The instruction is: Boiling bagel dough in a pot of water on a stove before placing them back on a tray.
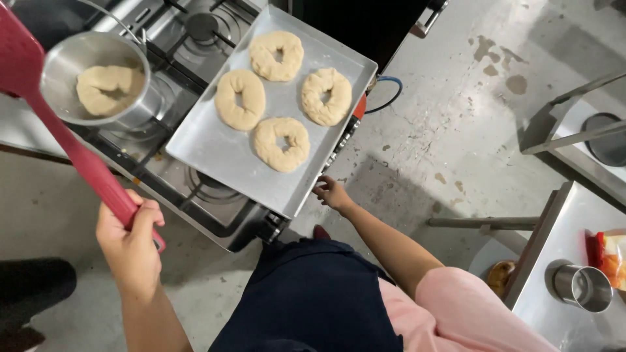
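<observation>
My left hand [130,241] grips the handle of a red slotted spatula [72,146] that rises up to the top left, above a small steel pot [140,107] with one dough ring [109,88] in it. My right hand [331,193] reaches down to the stove's front edge, just under the corner of a metal baking tray [215,153]. The tray lies across the gas stove [215,212] and carries several raw dough rings [240,99], spaced apart. I wear a dark apron and a pink sleeve.
A burner [202,26] sits uncovered at the back of the stove. A steel counter [574,261] at the right holds a metal cup [582,285] and an orange packet [613,257]. Stained concrete floor [456,98] lies between. A blue hose [391,91] runs behind the stove.
</observation>
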